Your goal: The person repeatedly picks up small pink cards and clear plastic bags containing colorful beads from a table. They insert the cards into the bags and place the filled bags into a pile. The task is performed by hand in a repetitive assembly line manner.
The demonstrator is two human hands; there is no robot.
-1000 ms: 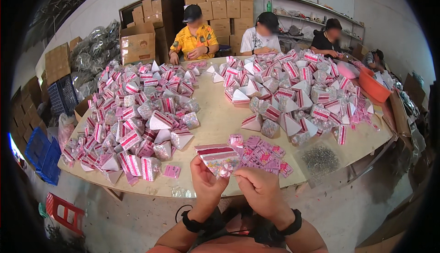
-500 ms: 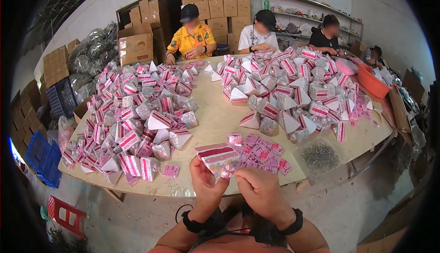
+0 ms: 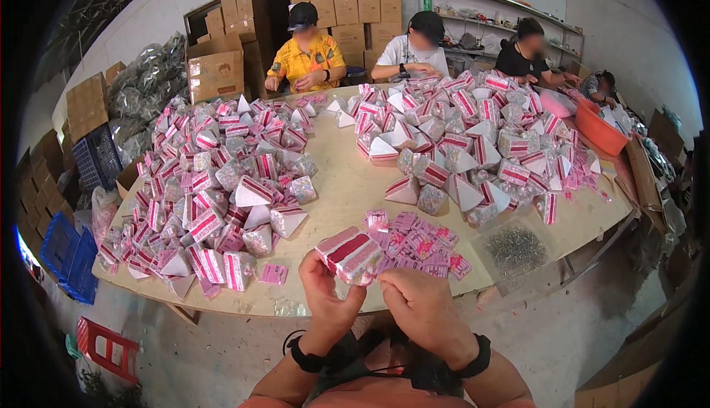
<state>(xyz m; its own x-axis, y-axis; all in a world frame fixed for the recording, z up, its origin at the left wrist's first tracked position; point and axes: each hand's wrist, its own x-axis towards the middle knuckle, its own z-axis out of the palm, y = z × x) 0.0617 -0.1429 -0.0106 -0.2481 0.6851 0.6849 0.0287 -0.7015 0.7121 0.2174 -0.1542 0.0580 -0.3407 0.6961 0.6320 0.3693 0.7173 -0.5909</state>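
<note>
In my left hand is a wedge-shaped toy cake slice with pink, white and dark red layers, held just above the table's front edge. My fingers and thumb grip its left and lower sides. My right hand is closed at the slice's lower right corner, fingertips pinched; whatever is between them is too small or hidden to make out. Just beyond my hands lies a spread of small pink printed cards. To their right rests a clear bag of small dark metal pieces.
Large heaps of similar cake slices cover the table's left and right sides. A single pink card lies near the left heap. An orange basin stands at far right. Several people work across the table. A red stool stands on the floor.
The cake slice has turned in my left hand, so its striped side shows more broadly. My right hand has barely moved. Across the table, the co-workers' hands and heads have shifted.
</note>
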